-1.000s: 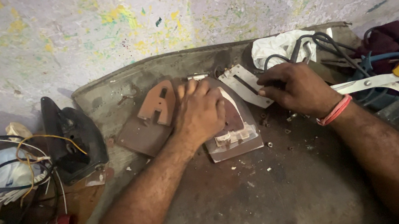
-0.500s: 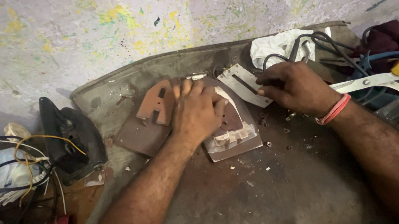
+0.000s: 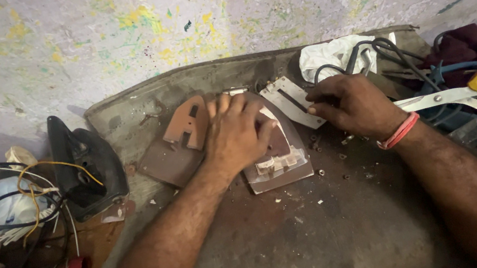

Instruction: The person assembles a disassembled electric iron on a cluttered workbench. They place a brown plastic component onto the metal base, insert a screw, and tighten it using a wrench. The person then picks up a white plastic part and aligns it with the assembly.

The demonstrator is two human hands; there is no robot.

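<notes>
My left hand (image 3: 237, 135) lies flat on a dismantled iron soleplate (image 3: 283, 164), pressing it against the dirty work mat (image 3: 303, 237). A brown insulating plate (image 3: 187, 124) rests on another dark plate (image 3: 163, 161) just left of that hand. My right hand (image 3: 354, 105), with a red band at the wrist, pinches the edge of a small slotted metal plate (image 3: 291, 100) lying at the soleplate's upper right. Whether a tool is in its fingers cannot be seen.
A black iron housing (image 3: 85, 168) stands at the mat's left edge beside tangled wires (image 3: 6, 210). Yellow-handled scissors (image 3: 469, 94) lie at the right on a blue object. White cloth (image 3: 333, 55) and black cable sit at the back. Small screws are scattered on the mat.
Both hands stay nearly where they were. The left hand's fingers have shifted slightly on the soleplate.
</notes>
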